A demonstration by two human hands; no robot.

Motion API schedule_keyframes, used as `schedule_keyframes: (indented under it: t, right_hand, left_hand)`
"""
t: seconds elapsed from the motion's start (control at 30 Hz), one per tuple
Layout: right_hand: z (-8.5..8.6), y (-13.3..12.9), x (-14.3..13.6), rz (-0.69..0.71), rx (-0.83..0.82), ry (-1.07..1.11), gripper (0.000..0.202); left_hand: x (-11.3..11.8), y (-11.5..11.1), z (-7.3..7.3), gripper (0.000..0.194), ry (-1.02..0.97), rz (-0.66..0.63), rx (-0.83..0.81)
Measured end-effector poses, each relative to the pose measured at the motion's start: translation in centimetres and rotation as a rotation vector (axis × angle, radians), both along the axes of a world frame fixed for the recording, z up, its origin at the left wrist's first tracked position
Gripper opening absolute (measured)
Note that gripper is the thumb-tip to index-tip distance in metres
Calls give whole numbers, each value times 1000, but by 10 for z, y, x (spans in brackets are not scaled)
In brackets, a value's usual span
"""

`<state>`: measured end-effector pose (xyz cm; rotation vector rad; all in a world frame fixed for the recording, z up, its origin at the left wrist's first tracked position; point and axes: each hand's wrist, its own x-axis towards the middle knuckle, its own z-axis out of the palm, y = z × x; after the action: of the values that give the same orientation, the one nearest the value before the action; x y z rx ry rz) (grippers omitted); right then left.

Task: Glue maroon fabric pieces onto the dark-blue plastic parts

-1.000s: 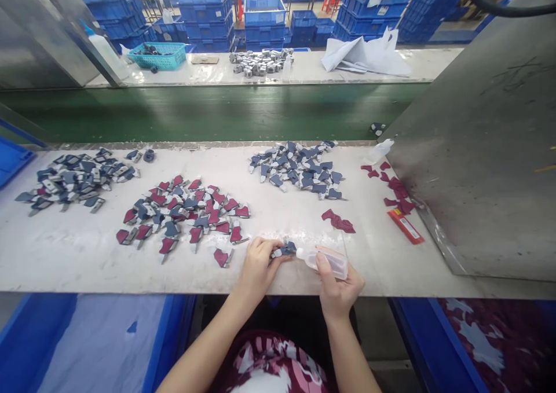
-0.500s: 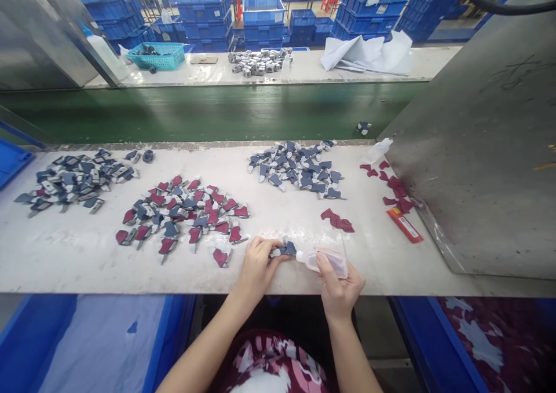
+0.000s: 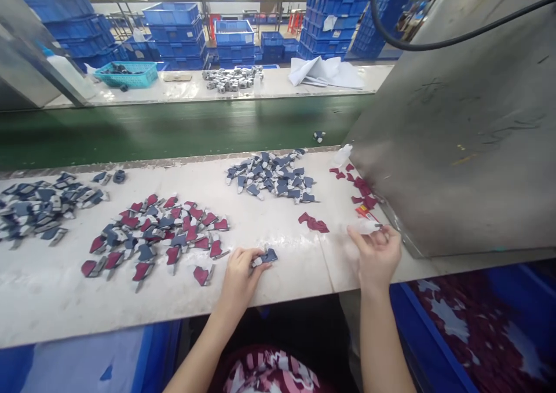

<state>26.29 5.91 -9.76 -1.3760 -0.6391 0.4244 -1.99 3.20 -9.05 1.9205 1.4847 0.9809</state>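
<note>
My left hand (image 3: 241, 274) pinches a small dark-blue and grey part (image 3: 270, 255) close to the table's front edge. To the right, my right hand (image 3: 377, 257) has its fingers on a translucent squeeze bottle (image 3: 364, 226), which lies on its side just in front of a red packet (image 3: 367, 213). Between the hands and farther back rests a little stack of maroon fabric pieces (image 3: 313, 223). A single maroon-faced part (image 3: 202, 275) is left of my left hand. Behind it spreads a pile of maroon-faced and blue parts (image 3: 152, 231).
More blue parts (image 3: 273, 176) lie in the middle, and another pile (image 3: 39, 205) at far left. Loose maroon pieces (image 3: 364, 187) and a second bottle (image 3: 342, 155) sit beside the slanted metal panel (image 3: 456, 127). A green belt (image 3: 182, 127) runs behind. Blue bins (image 3: 417, 323) flank me below.
My right hand has carried the bottle away from the part, rightward to the red packet. The left hand keeps the blue part. The whole view has turned to the right.
</note>
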Motion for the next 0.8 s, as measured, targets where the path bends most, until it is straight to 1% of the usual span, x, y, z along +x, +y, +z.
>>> schedule_keyframes:
  t: [0.07,0.13,0.17,0.2,0.23,0.27,0.3,0.33,0.37,0.4,0.43,0.47,0.5,0.6,0.67,0.73,0.8]
  right_hand:
    - [-2,9,11,16,-62,-7,69]
    - [-2,11,12,19,-99,-77,78]
    - [0,9,9,-25,-94,-158,83]
    - [1,7,3,-118,-76,-266,87]
    - [4,4,-3,-240,-49,-394,88]
    - [6,2,-11,-341,-20,-530,82]
    - [7,1,-18,-369,-1,-668,70]
    - [8,1,-25,-301,0,-802,53]
    - [9,3,-31,-145,-21,-925,37]
    - [8,6,-35,54,-59,-1028,24]
    - [7,11,-38,241,-105,-1106,19]
    - [6,17,-39,373,-151,-1158,19]
    - [4,22,-39,438,-188,-1191,20]
    - [0,37,-37,468,-207,-1220,18]
    - [-1,42,-37,483,-189,-1228,22]
    - [0,44,-39,511,-152,-1183,28]
    - [4,41,-45,537,-110,-1092,33]
  left_hand:
    - [0,0,-1,9,-7,6,1]
    - [-1,0,-2,10,-21,11,-12]
    - [-1,0,-2,10,-32,15,-21]
    - [-2,0,-3,10,-45,18,-31]
    - [-2,0,-3,10,-57,20,-39]
    - [-2,0,-2,10,-68,23,-46]
    - [-2,0,-2,10,-76,25,-50]
    - [-3,0,-2,10,-80,27,-53]
    - [-3,0,-1,10,-83,28,-55]
    - [-3,0,0,10,-85,27,-58]
    - [-3,0,1,11,-90,25,-61]
    - [-3,0,2,11,-98,22,-64]
    - [-3,0,3,11,-109,19,-70]
    - [-3,-2,7,11,-153,22,-97]
    - [-2,-3,10,11,-187,38,-122]
    - [-1,-4,13,11,-234,58,-149]
    - [-1,-5,15,12,-291,84,-176]
